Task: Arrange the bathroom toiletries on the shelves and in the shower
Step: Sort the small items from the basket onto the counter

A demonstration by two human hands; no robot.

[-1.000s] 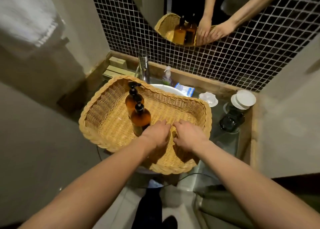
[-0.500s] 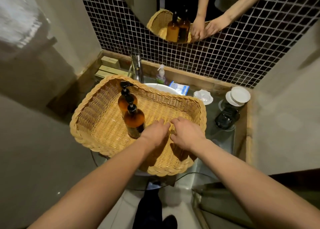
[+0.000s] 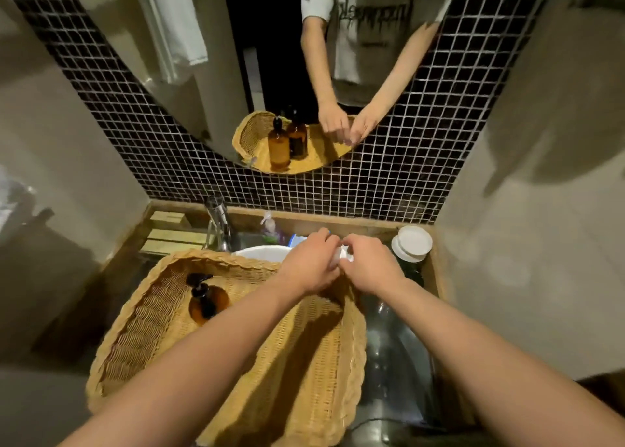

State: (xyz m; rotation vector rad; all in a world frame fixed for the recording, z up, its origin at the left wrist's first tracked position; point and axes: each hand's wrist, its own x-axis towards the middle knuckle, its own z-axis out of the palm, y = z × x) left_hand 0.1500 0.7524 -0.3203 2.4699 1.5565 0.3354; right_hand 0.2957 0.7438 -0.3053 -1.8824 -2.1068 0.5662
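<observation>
Hands meet over the wicker basket's (image 3: pixel 142 331) far rim: left hand (image 3: pixel 309 271) and right hand (image 3: pixel 370 271), fingers curled, pinch a small white object (image 3: pixel 341 256) between them. Amber pump bottles (image 3: pixel 206 303) stand near the basket's left wall; white lids (image 3: pixel 412 243) sit just beside, at the counter's back corner.

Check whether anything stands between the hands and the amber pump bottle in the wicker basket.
Nothing visible does. The amber pump bottle stands upright and alone in the wicker basket, below and left of the left hand and right hand, which meet over something small and white.
</observation>
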